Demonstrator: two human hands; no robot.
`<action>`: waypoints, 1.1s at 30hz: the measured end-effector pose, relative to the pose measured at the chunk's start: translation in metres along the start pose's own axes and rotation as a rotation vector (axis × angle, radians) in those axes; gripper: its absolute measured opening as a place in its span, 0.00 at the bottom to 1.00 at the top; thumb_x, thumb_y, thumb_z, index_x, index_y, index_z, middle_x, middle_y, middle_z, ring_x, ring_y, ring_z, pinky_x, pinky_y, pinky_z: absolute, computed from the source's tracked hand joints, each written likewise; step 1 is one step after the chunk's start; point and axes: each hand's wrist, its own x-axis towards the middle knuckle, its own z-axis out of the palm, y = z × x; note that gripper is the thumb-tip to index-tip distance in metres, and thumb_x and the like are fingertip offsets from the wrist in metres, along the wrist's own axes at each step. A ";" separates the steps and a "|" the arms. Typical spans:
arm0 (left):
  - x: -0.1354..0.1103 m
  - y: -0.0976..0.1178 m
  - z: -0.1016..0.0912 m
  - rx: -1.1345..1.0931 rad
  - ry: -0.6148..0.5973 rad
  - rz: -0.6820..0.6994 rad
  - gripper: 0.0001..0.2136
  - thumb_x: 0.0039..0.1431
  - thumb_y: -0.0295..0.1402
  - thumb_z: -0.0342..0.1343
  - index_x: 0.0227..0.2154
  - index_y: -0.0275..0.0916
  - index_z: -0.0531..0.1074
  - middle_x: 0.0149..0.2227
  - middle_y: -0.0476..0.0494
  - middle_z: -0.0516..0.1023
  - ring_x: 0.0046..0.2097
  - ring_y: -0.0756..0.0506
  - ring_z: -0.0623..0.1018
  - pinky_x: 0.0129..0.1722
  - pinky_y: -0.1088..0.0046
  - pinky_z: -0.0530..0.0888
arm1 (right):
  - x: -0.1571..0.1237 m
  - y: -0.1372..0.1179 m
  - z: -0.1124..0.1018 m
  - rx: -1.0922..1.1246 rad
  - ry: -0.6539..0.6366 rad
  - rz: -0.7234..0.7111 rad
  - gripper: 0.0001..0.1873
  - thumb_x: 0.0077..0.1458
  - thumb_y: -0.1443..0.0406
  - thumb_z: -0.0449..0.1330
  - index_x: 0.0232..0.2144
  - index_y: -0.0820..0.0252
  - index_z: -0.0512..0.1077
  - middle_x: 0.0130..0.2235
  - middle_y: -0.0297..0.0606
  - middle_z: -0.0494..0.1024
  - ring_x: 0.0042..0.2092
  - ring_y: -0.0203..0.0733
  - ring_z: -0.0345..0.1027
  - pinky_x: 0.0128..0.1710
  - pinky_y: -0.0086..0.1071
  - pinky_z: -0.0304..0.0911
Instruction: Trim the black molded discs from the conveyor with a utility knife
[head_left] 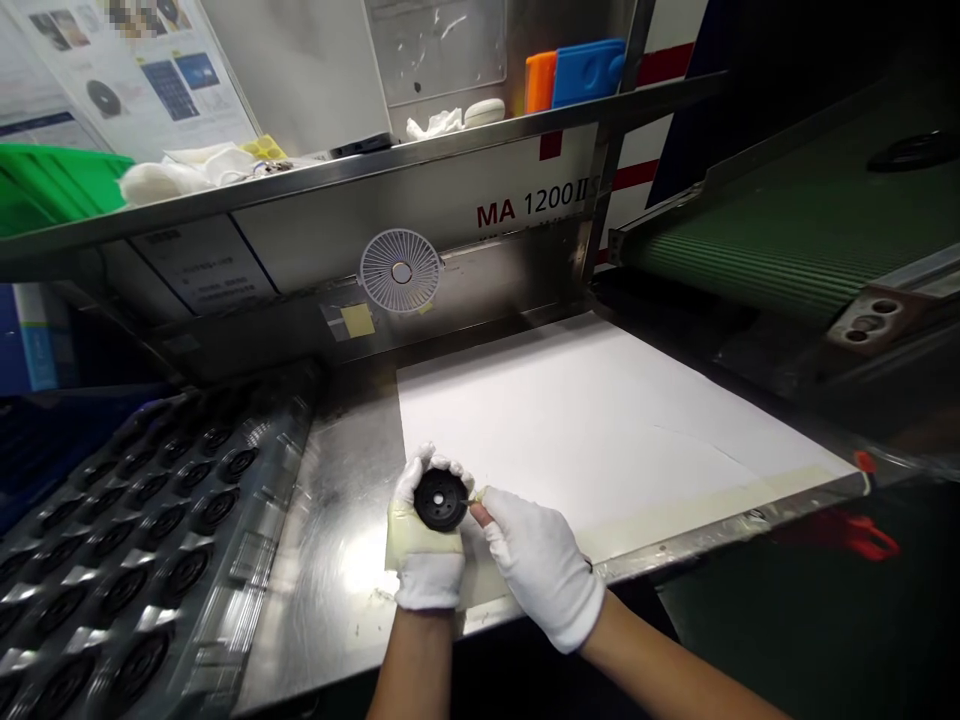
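A round black plastic disc [442, 498] with a pale centre hole and several smaller holes faces up in my left hand [420, 540]. That hand wears a white glove, and its fingers wrap round the disc's far and left sides. At the disc's right edge is my right hand [536, 555], also gloved in white, with a bare fingertip showing. Its thumb and finger are pinched together, and a thin dark tip seems to reach from them to the rim. What it belongs to is too small to make out. Both hands are above the near edge of the metal table [337, 500].
A clear tray [247, 560] of similar black discs lies at left. White paper [540, 420] covers the table's right part. A small fan [401, 270] stands below the shelf [315, 182]. A green conveyor [750, 250] carrying a black part [915, 150] runs at right.
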 end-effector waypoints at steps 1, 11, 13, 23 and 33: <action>0.002 -0.001 0.000 -0.025 0.027 -0.016 0.02 0.51 0.29 0.55 0.29 0.37 0.70 0.25 0.49 0.70 0.29 0.50 0.71 0.31 0.72 0.71 | -0.001 -0.001 0.002 0.005 -0.004 -0.007 0.11 0.61 0.61 0.47 0.28 0.55 0.64 0.26 0.29 0.71 0.26 0.37 0.64 0.25 0.30 0.46; -0.006 0.000 -0.005 0.107 -0.071 -0.045 0.14 0.49 0.30 0.51 0.39 0.35 0.70 0.31 0.40 0.73 0.37 0.42 0.73 0.37 0.61 0.72 | -0.002 -0.001 -0.003 0.061 -0.019 -0.037 0.12 0.63 0.61 0.45 0.32 0.55 0.66 0.31 0.32 0.74 0.31 0.38 0.66 0.28 0.29 0.51; -0.006 0.000 -0.005 0.094 -0.061 -0.033 0.10 0.49 0.30 0.52 0.35 0.35 0.71 0.27 0.44 0.71 0.32 0.45 0.72 0.33 0.66 0.72 | -0.002 0.002 -0.003 0.024 -0.018 -0.003 0.12 0.62 0.61 0.46 0.31 0.56 0.66 0.30 0.32 0.74 0.30 0.38 0.66 0.28 0.29 0.50; -0.001 -0.008 -0.009 0.015 -0.002 0.005 0.05 0.50 0.28 0.55 0.32 0.38 0.71 0.31 0.48 0.72 0.36 0.49 0.73 0.41 0.69 0.71 | -0.010 -0.003 0.007 0.031 -0.059 -0.020 0.14 0.63 0.59 0.44 0.30 0.55 0.65 0.29 0.31 0.73 0.28 0.38 0.66 0.26 0.30 0.50; 0.001 -0.009 -0.008 0.014 -0.003 -0.053 0.03 0.50 0.27 0.55 0.29 0.37 0.70 0.24 0.51 0.69 0.29 0.52 0.71 0.35 0.73 0.70 | -0.011 0.002 0.006 0.056 -0.032 0.038 0.12 0.63 0.61 0.44 0.35 0.55 0.67 0.32 0.31 0.74 0.31 0.37 0.67 0.29 0.29 0.51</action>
